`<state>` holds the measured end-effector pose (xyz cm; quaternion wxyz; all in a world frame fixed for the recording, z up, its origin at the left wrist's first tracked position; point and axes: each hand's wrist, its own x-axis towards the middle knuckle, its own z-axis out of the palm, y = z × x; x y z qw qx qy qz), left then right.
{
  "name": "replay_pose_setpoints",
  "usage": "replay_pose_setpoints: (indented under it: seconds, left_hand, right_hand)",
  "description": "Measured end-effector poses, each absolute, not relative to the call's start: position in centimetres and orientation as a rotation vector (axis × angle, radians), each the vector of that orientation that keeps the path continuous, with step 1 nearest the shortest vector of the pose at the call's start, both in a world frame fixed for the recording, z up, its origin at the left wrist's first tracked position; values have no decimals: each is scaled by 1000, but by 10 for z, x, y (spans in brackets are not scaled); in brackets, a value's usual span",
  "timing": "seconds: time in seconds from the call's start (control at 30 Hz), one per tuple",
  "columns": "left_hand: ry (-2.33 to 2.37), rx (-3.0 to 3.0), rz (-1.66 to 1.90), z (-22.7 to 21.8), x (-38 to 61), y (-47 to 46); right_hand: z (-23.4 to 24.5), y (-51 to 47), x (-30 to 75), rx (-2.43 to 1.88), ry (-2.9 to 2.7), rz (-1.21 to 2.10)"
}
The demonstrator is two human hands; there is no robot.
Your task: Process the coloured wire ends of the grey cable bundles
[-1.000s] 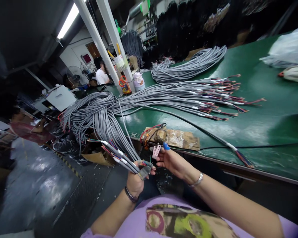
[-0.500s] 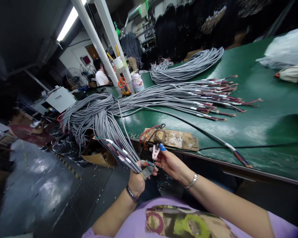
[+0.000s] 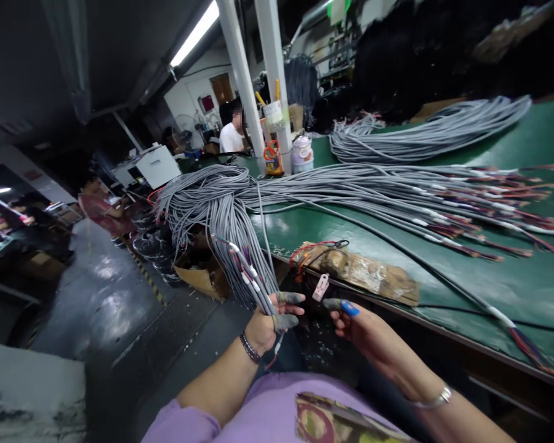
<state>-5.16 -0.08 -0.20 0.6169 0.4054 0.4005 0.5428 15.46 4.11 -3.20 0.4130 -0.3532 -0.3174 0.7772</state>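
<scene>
My left hand (image 3: 268, 321) holds several grey cables (image 3: 261, 294) against its palm, with its grey-covered thumb and forefinger spread apart. White sleeves and coloured wire ends show on the cables above it, and one short wire end (image 3: 276, 354) hangs below. My right hand (image 3: 362, 326) is to the right, its fingers loosely bent, with blue tape and a grey covering on one digit. Nothing shows between its fingers. Just left of its fingertips, apart from them, a pink clip (image 3: 321, 287) hangs at the table edge, under a taped cardboard piece (image 3: 369, 274).
A large pile of grey cables (image 3: 203, 191) spreads across the green table (image 3: 480, 295), with stripped ends to the right. A coiled bundle (image 3: 434, 136) lies behind. Posts (image 3: 277, 74) stand beside a jar (image 3: 303, 155). A cardboard box (image 3: 203, 280) is on the floor. Other people sit farther back.
My right hand has drawn away from the left hand and the clip. My left thumb and forefinger have spread, and a wire end now hangs below that hand. The view has swung left.
</scene>
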Motion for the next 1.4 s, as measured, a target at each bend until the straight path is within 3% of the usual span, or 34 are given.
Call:
replay_pose_setpoints:
  seconds: [0.3,0.53,0.77,1.07,1.4]
  left_hand:
    - [865,1019,1316,1,-42,-11]
    - [880,1254,1322,8,-38,-19]
    - [865,1265,1368,6,-47,-32]
    - [782,966,1539,5,-75,-47]
    - [1098,1014,1592,-2,-136,-64]
  right_hand:
    - [6,12,140,-792,-1580,1574]
    - [33,10,105,-538,-1841,1413]
    - [29,2,88,-428,-1822,1491]
    - [31,-6,114,-661,-1593,1459]
    - [18,0,160,-834,-1471,1304]
